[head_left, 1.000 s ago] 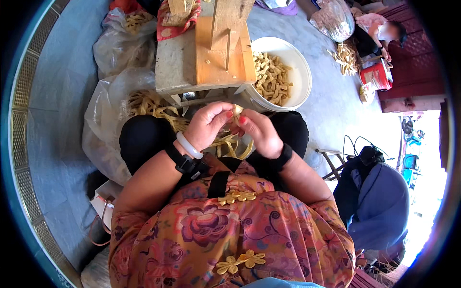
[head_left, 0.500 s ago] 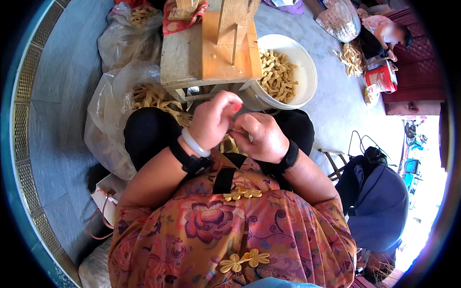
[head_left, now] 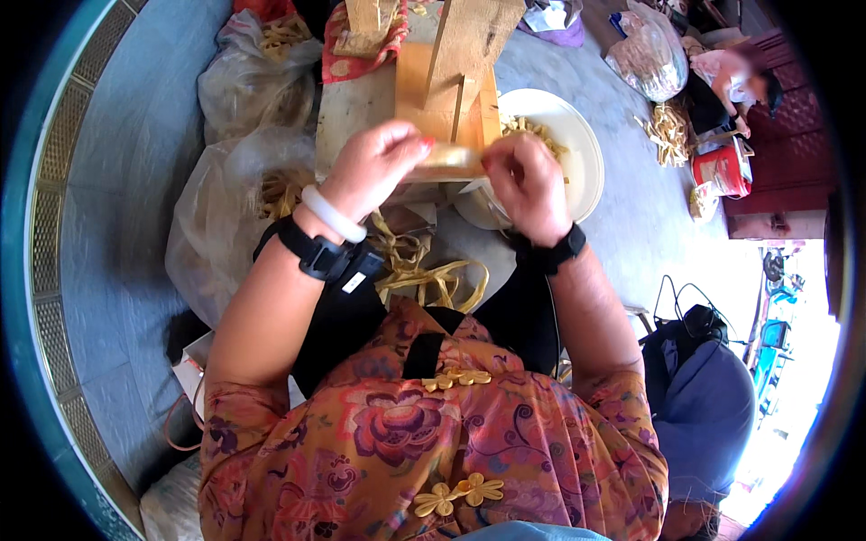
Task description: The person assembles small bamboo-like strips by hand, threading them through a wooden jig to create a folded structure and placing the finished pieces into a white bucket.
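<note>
My left hand (head_left: 374,169) and my right hand (head_left: 532,187) are raised in front of a wooden stand, fingers closed. A pale yellow strip (head_left: 454,160), smeared by motion, stretches between them, each hand pinching one end. Behind it rises the stand's upright board (head_left: 469,45), with a thin wooden peg (head_left: 463,106) in front, on an orange-brown wooden base (head_left: 415,86). Long, limp yellow strips (head_left: 433,275) lie tangled over my lap below the hands. To the right of the stand, partly behind my right hand, is a white bucket (head_left: 588,167) holding short yellow folded pieces (head_left: 532,131).
Clear plastic bags (head_left: 212,225) with more strips stand on the left. A red patterned cloth (head_left: 347,65) lies on the bench. At the far right, another person (head_left: 722,81) sits beside a red bucket (head_left: 717,171) and a heap of strips (head_left: 667,135). A dark blue draped seat (head_left: 708,379) is nearer.
My hands have moved apart and forward from close together over my lap. A strip now spans between them, and the tangled strips on my lap have come into sight.
</note>
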